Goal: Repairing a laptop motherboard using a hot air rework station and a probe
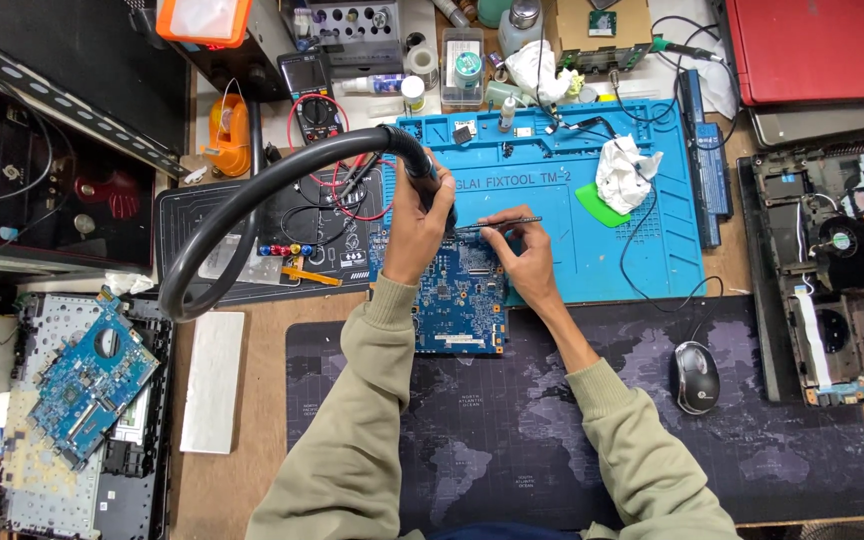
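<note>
A blue circuit board (464, 305) lies across the edge of the blue work mat (642, 250) and the dark desk mat. My left hand (414, 232) grips the black handle of a hot-air tool (430, 180), its nozzle pointing down at the board's upper part. A thick black hose (222, 215) loops from that handle round to the left. My right hand (524, 255) pinches thin metal tweezers (502, 222), whose tips reach toward the spot under the nozzle.
A crumpled white tissue (624, 170) and a green pick lie on the blue mat. A mouse (695, 376) sits on the dark desk mat (552, 440). Opened laptop chassis (832, 270) at right, another blue board (87, 385) at left, multimeter (314, 100) and bottles behind.
</note>
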